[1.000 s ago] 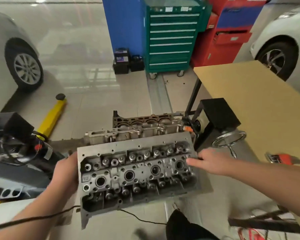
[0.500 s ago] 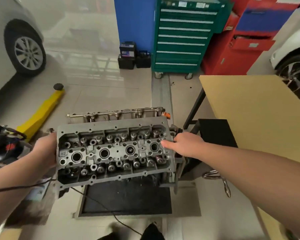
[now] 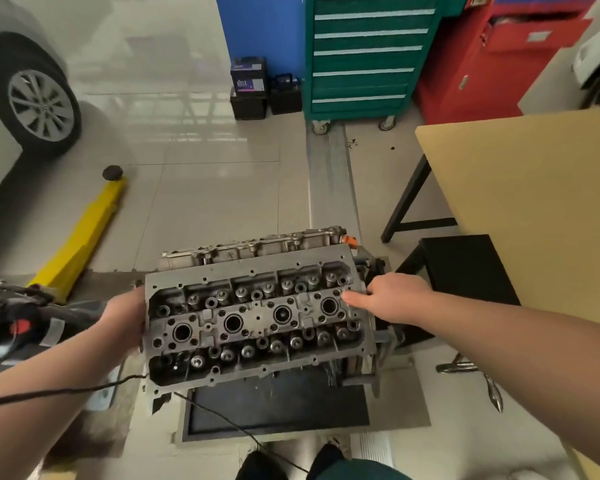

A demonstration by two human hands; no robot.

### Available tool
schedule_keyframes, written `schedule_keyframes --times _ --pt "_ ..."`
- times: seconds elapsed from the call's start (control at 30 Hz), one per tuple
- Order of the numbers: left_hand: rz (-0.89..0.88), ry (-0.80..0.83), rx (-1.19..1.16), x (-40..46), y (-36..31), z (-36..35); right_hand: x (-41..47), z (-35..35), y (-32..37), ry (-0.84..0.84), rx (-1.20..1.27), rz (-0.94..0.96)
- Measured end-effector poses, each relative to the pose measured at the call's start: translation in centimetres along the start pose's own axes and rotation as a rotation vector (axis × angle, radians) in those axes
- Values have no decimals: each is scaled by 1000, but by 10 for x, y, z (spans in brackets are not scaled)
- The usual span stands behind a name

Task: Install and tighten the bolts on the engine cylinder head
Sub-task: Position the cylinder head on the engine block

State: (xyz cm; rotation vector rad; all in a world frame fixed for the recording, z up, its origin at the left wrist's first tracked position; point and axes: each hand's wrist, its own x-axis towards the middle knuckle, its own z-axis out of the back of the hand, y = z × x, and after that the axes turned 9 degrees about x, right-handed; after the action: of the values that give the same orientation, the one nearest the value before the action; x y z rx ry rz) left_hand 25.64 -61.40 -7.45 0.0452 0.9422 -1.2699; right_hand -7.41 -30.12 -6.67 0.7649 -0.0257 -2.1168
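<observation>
The left hand (image 3: 125,320) grips the grey cast-metal cylinder head (image 3: 253,320) at its 9 o'clock end. The right hand (image 3: 392,297) grips its 3 o'clock end, fingers curled over the edge. A glossy tiled floor (image 3: 205,188) lies beneath, with a green drawer cabinet (image 3: 364,53) at 12 o'clock.

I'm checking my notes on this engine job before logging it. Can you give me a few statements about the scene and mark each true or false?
1. Both hands are on the cylinder head. True: left hand at one end, right hand at the other.
2. The right hand holds a wrench. False: it holds no tool.
3. A yellow floor jack lies on the floor. True.
4. The tool chest is orange. False: it is green.
</observation>
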Motion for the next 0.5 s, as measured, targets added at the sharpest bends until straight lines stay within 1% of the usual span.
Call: schedule_keyframes --times 0.17,0.37,0.5 --pt "74 66 -112 11 -12 -3 8 0 1 2 18 -51" --pt "111 111 -8 22 -6 -3 14 -5 5 22 19 -54" --pt "131 138 8 25 -5 1 18 -4 10 30 11 -56"
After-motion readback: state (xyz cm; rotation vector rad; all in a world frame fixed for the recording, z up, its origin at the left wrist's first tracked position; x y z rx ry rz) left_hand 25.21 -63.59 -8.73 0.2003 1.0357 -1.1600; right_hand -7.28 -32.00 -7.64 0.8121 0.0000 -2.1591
